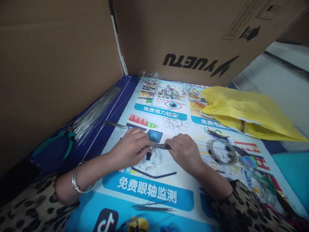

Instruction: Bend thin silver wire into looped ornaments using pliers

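Note:
My left hand [134,145] is closed in a pinch on a thin wire loop with small pearl-like beads [154,161], which hangs below the fingers. My right hand [184,151] is wrapped round pliers with narrow dark jaws [162,146]. The jaw tips meet the wire close to my left fingertips; their exact grip is too small to make out. Most of the pliers' handle is hidden inside my right hand. Just beyond both hands, a flower-shaped wire piece [176,123] lies flat on the printed sheet [166,180].
At left lie a bundle of straight wires [96,111], teal-handled pliers [69,145] and a slim metal tool [116,125]. A tape roll [222,152], coloured wires [217,132] and a yellow bag [251,111] are at right. Cardboard walls [173,35] stand behind; cut wires [154,207] lie in front.

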`<state>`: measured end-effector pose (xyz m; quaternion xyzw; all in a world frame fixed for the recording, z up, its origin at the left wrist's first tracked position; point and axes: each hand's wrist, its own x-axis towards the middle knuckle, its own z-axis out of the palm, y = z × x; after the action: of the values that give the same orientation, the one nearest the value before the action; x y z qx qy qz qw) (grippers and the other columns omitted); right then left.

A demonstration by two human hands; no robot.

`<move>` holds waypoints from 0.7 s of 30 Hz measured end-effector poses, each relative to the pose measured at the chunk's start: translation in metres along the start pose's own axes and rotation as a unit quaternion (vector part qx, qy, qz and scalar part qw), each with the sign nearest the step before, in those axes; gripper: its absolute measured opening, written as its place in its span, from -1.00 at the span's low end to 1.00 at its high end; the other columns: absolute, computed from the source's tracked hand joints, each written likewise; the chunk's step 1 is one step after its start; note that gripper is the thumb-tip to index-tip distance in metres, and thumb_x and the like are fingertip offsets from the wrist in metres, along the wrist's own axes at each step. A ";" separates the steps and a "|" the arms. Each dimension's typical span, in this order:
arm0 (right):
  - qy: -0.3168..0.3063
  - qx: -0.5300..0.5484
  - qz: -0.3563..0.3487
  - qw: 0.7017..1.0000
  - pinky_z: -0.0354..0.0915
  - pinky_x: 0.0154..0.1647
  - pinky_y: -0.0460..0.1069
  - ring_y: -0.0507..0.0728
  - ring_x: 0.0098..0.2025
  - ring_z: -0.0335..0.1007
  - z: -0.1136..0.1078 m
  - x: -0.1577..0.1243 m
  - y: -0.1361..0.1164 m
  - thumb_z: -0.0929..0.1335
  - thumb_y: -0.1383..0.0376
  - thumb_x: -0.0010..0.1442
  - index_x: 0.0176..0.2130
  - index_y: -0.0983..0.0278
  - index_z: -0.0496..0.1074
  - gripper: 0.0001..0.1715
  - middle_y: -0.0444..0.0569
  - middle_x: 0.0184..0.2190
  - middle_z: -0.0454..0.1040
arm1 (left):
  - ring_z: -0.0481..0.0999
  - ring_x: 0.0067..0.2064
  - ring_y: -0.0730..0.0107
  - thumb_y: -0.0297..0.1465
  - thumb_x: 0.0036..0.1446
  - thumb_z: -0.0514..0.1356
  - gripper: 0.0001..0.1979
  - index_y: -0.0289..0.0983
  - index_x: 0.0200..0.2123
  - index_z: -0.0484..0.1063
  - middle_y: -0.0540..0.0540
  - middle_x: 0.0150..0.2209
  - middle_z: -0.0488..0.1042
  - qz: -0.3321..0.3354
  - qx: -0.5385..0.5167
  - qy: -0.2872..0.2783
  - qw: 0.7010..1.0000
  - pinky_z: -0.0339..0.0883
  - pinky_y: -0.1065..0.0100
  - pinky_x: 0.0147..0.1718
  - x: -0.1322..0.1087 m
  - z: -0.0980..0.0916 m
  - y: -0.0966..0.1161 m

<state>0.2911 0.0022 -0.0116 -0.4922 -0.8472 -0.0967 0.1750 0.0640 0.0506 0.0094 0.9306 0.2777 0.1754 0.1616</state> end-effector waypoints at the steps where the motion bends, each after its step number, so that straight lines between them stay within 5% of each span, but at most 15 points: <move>1: -0.001 -0.002 -0.004 1.000 0.02 -0.32 0.01 0.10 -0.37 0.16 0.000 0.000 -0.001 0.27 0.41 0.14 -0.33 0.30 0.46 -0.84 -0.07 -0.51 0.37 | 0.31 -0.19 0.28 -0.51 0.13 0.07 -0.88 -0.28 -0.33 0.39 -0.07 -0.30 0.42 0.004 0.004 -0.005 1.000 0.12 0.24 -0.17 -0.001 0.000 0.000; 9: -0.007 -0.019 -0.045 0.999 -0.03 -0.35 0.02 0.10 -0.39 0.12 0.001 0.001 -0.010 0.26 0.42 0.15 -0.38 0.28 0.44 -0.82 -0.08 -0.54 0.33 | 0.32 -0.18 0.29 -0.51 0.15 0.05 -0.86 -0.28 -0.29 0.41 -0.07 -0.31 0.41 0.010 0.016 -0.062 0.998 0.12 0.25 -0.16 -0.008 -0.003 0.004; 21: -0.008 -0.016 -0.047 0.999 -0.01 -0.35 0.01 0.10 -0.38 0.14 0.000 0.001 -0.013 0.27 0.43 0.13 -0.35 0.30 0.46 -0.83 -0.07 -0.53 0.35 | 0.36 -0.16 0.24 -0.53 0.07 0.04 -0.80 -0.28 -0.22 0.37 -0.08 -0.27 0.42 -0.035 0.026 -0.067 0.997 0.13 0.21 -0.14 -0.017 -0.006 0.013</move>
<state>0.2794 -0.0029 -0.0113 -0.4557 -0.8690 -0.1146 0.1552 0.0538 0.0319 0.0158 0.9341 0.3027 0.0991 0.1613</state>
